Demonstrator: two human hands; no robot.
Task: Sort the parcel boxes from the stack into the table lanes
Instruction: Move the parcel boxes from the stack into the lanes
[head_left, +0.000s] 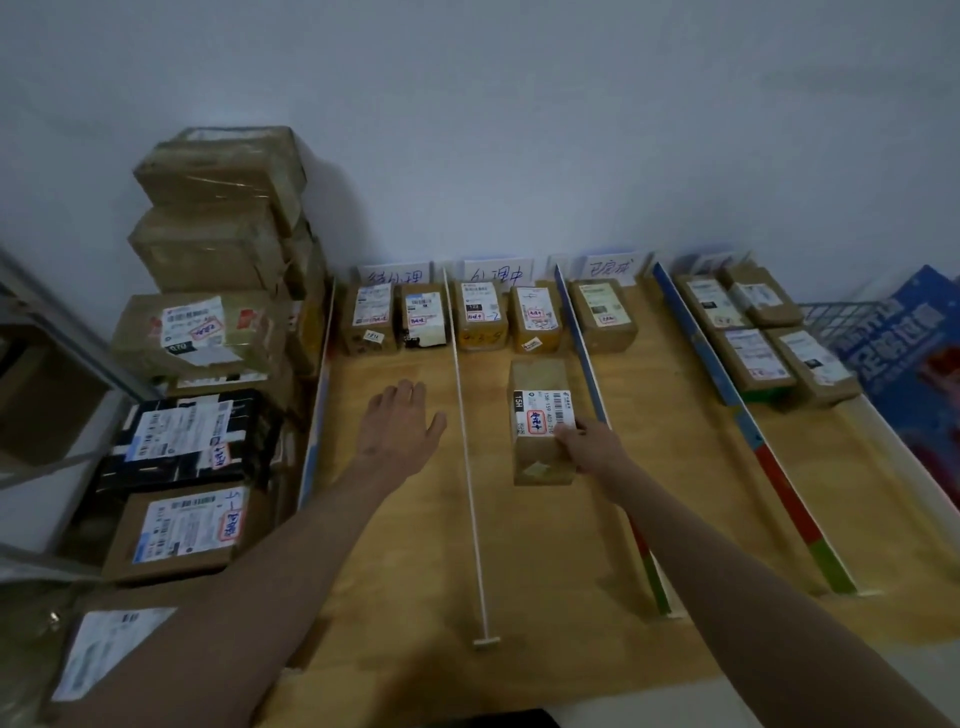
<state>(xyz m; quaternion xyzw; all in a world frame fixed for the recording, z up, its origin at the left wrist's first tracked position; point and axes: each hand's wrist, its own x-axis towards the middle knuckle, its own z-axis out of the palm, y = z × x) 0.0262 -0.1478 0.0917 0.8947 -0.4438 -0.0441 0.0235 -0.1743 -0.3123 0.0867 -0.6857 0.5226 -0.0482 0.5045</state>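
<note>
Your right hand (589, 447) grips the labelled parcel box (542, 421) in the second lane — your left hand (397, 428) hovers flat, released, over the wooden table (519, 561).

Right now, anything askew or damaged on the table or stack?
Mostly tidy. The stack by the wall looks crumpled and leans unevenly. One lane-one box has a torn, peeling label. The box held by the right hand sits short of its row; left hand is free.

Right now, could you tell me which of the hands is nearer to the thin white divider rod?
Left. The left hand hovers open just beside the white divider rod; the right hand is farther across, gripping the parcel box.
</note>
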